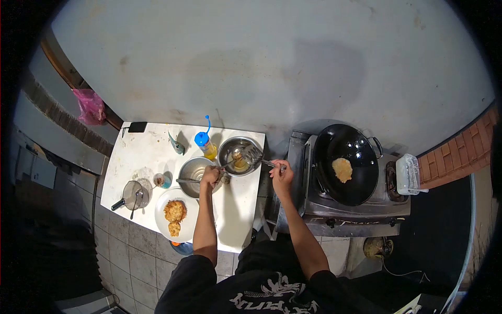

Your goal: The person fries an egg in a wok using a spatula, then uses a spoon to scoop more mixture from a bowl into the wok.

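My left hand (210,176) is closed on the handle of a spoon (228,164) whose end reaches into the right-hand metal bowl (254,140). In my right hand (282,176) is a slotted spatula (253,153), its head over that same bowl. A little yellowish liquid and a lump lie in the bowl, partly hidden by the tools. Below my left hand sits a second metal bowl (189,168) with another utensil (187,181) in it. Nearer me, a white plate (163,203) carries browned fried patties (175,211).
A black wok (361,186) with one frying patty (342,170) stands on the stove (334,209) at right. On the white table (235,209) are a blue-capped oil bottle (205,144), a small jar (162,181) and a clear handled container (137,194). A plastic tub (408,175) sits beyond the wok.
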Motion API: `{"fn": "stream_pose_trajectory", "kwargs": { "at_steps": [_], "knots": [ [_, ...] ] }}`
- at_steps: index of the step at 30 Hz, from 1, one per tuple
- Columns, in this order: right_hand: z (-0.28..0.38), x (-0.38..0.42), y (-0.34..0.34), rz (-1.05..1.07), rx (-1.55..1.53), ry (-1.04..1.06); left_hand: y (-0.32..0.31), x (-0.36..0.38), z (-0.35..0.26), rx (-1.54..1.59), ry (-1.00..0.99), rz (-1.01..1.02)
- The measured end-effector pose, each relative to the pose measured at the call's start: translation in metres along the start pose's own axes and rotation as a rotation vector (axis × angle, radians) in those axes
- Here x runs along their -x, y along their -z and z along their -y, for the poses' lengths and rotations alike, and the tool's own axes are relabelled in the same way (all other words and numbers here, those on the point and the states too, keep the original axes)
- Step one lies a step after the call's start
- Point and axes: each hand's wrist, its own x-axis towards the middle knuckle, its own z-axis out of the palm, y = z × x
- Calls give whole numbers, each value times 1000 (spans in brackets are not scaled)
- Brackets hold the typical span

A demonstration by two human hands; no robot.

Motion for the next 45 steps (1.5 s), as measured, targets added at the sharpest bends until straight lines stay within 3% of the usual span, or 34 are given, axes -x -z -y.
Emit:
{"fn": "stream_pose_trajectory", "kwargs": {
  "at_steps": [6,14,17,19,32,37,45],
  "knots": [
    [3,-1,1,32,44,21,7,-6,7,2,-68,-3],
    [4,-1,3,56,38,29,11,-10,10,19,46,-6],
    [-5,-2,7,58,226,216,13,-6,-2,-18,98,-36],
    [2,1,10,74,100,47,16,-18,3,-22,74,-43],
    [16,1,0,48,-12,87,-1,-11,-1,-121,-70,-71],
    [12,-5,-2,-79,-144,13,-10,-3,-5,-108,-111,-68],
    [23,-3,-5,-93,-81,5,-15,2,-1,-51,-172,-87]
  ]
}}
